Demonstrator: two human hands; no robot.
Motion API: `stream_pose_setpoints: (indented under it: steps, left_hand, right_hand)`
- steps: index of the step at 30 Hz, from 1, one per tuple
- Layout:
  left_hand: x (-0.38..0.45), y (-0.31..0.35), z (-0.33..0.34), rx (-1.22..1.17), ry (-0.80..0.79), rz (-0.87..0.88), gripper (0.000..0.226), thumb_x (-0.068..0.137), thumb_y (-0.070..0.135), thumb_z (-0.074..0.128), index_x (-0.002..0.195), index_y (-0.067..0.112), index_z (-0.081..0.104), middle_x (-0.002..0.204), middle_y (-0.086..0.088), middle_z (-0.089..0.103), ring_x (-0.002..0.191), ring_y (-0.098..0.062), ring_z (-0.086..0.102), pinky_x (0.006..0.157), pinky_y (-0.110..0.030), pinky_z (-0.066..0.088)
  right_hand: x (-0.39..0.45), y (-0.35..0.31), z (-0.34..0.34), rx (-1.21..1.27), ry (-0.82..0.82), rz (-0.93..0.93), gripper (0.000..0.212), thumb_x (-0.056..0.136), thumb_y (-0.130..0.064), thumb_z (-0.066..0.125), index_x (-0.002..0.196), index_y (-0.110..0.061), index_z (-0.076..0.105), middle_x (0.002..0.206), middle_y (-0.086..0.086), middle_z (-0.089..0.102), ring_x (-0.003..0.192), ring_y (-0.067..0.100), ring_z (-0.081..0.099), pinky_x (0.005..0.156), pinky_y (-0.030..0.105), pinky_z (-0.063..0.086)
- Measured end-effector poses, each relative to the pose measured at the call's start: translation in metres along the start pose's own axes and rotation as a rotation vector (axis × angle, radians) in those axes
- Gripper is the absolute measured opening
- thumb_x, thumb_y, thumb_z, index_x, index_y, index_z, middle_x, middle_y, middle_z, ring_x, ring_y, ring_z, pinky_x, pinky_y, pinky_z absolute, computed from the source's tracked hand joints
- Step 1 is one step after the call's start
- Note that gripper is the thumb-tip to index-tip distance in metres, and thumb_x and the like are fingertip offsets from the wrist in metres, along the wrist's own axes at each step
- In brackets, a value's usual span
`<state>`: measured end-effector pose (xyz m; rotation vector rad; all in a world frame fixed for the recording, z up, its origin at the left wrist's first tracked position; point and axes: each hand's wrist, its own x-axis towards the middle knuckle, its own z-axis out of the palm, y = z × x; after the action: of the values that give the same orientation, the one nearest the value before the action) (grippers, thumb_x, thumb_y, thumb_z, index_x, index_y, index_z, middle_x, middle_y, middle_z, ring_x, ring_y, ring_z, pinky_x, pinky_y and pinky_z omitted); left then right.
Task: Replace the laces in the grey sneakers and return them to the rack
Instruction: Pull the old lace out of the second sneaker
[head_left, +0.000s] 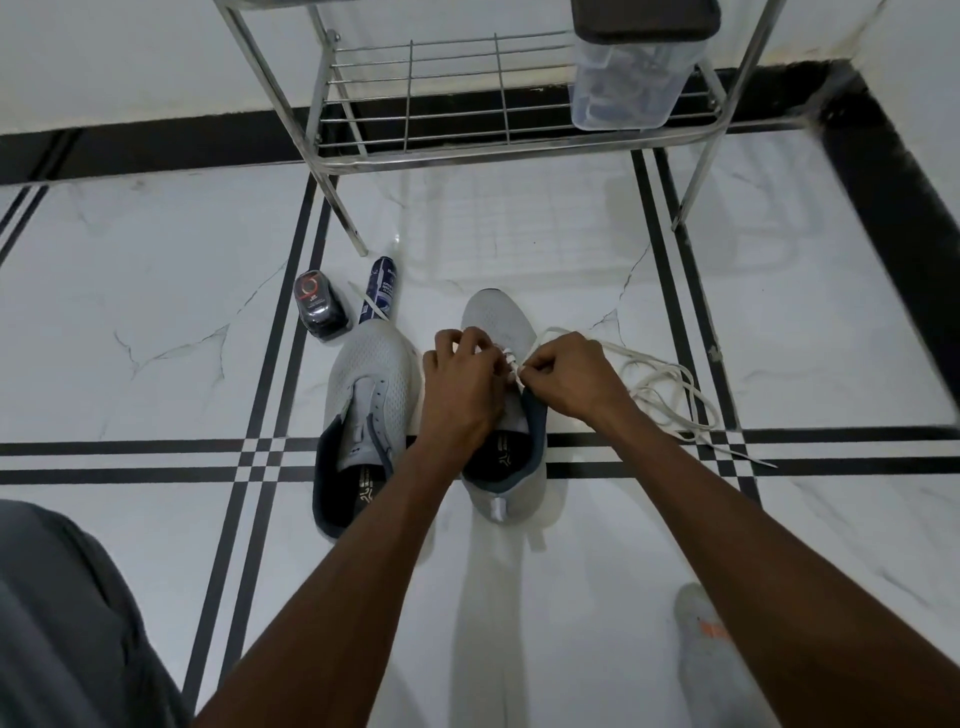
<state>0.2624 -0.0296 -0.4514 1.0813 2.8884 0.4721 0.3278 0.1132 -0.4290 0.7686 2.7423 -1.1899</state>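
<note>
Left of both hands, unlaced sneaker (371, 395) lies toe-forward; left hand (462, 384) pinches lace (511, 364) at the eyelets of right sneaker (501, 322); right hand (566, 374) pinches the same lace, its slack (670, 395) trailing rightward; sneaker's long axis runs away from the person, toward rack (467, 150) beyond the hands
</note>
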Motion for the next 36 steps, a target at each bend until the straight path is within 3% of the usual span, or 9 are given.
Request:
stream_pose_setpoints:
  steps: [6,8,12,14,18,22,26,30,36]
  left_hand:
    - [0.013,-0.036,-0.036,-0.342,0.551,-0.824,0.024,0.095,0.017,0.052,0.113,0.003,0.059,0.123,-0.017,0.055,0.114,-0.036,0.049,0.090,-0.048,0.047]
    - [0.013,-0.043,-0.039,-0.273,0.474,-0.711,0.030,0.091,0.019,0.058,0.118,0.006,0.055,0.127,-0.017,0.052,0.120,-0.036,0.045,0.097,-0.049,0.042]
    - [0.006,-0.012,-0.015,-0.220,0.110,-0.093,0.025,0.085,0.031,0.069,0.105,0.017,0.066,0.124,-0.008,0.053,0.121,-0.035,0.041,0.099,-0.042,0.035]
    - [0.003,-0.004,0.000,-0.106,-0.052,-0.019,0.022,0.090,0.026,0.066,0.111,0.019,0.067,0.133,-0.004,0.051,0.128,-0.034,0.036,0.102,-0.046,0.036]
    - [0.004,-0.009,0.000,-0.032,0.093,-0.146,0.018,0.095,0.016,0.059,0.112,0.015,0.063,0.129,-0.005,0.054,0.123,-0.035,0.041,0.095,-0.049,0.036]
    - [0.021,-0.034,-0.032,-0.332,0.465,-0.791,0.023,0.098,0.011,0.052,0.119,0.004,0.056,0.137,-0.015,0.049,0.125,-0.037,0.046,0.093,-0.053,0.045]
    - [0.008,-0.026,-0.035,-0.356,0.432,-0.492,0.048,0.089,0.027,0.067,0.128,0.004,0.050,0.135,-0.017,0.044,0.124,-0.035,0.042,0.099,-0.045,0.038]
    - [-0.012,-0.002,-0.010,-0.235,0.291,-0.300,0.044,0.086,0.047,0.072,0.111,0.014,0.055,0.121,-0.009,0.045,0.109,-0.026,0.041,0.084,-0.036,0.038]
    - [-0.018,-0.010,0.004,-0.344,0.204,-0.335,0.014,0.094,0.022,0.062,0.100,0.011,0.067,0.110,-0.011,0.055,0.105,-0.029,0.048,0.091,-0.043,0.044]
  right_hand:
    - [-0.001,0.008,-0.002,0.019,0.034,0.049,0.015,0.085,-0.022,0.069,0.082,-0.014,0.081,0.083,0.004,0.077,0.081,0.020,0.070,0.075,0.027,0.054]
    - [-0.001,0.005,-0.002,0.041,0.023,0.042,0.015,0.085,-0.021,0.069,0.083,-0.014,0.081,0.082,0.003,0.077,0.081,0.019,0.070,0.077,0.030,0.056]
    - [0.000,-0.002,-0.005,0.048,0.005,0.045,0.014,0.085,-0.021,0.069,0.084,-0.014,0.081,0.082,0.004,0.077,0.081,0.019,0.071,0.076,0.030,0.057]
    - [0.000,-0.005,-0.005,0.043,-0.003,0.035,0.014,0.086,-0.021,0.070,0.084,-0.013,0.081,0.083,0.004,0.077,0.081,0.019,0.070,0.077,0.031,0.057]
    - [-0.002,-0.004,0.000,0.051,0.016,0.059,0.016,0.088,-0.020,0.068,0.085,-0.011,0.082,0.080,0.004,0.076,0.078,0.021,0.070,0.076,0.034,0.060]
    - [-0.001,-0.003,0.003,0.012,0.051,0.083,0.019,0.085,-0.018,0.066,0.081,-0.005,0.080,0.079,0.012,0.076,0.080,0.026,0.071,0.075,0.039,0.061]
    - [0.001,-0.004,0.003,0.008,0.025,0.081,0.016,0.082,-0.019,0.068,0.077,-0.008,0.079,0.076,0.009,0.076,0.077,0.023,0.071,0.075,0.039,0.062]
    - [0.004,-0.006,0.004,0.017,0.004,0.066,0.014,0.083,-0.022,0.071,0.084,-0.010,0.079,0.081,0.008,0.075,0.079,0.023,0.070,0.077,0.035,0.060]
    - [0.008,-0.001,0.014,-0.065,0.038,-0.114,0.033,0.084,-0.005,0.067,0.116,-0.011,0.071,0.115,0.015,0.058,0.107,0.028,0.056,0.087,0.035,0.049]
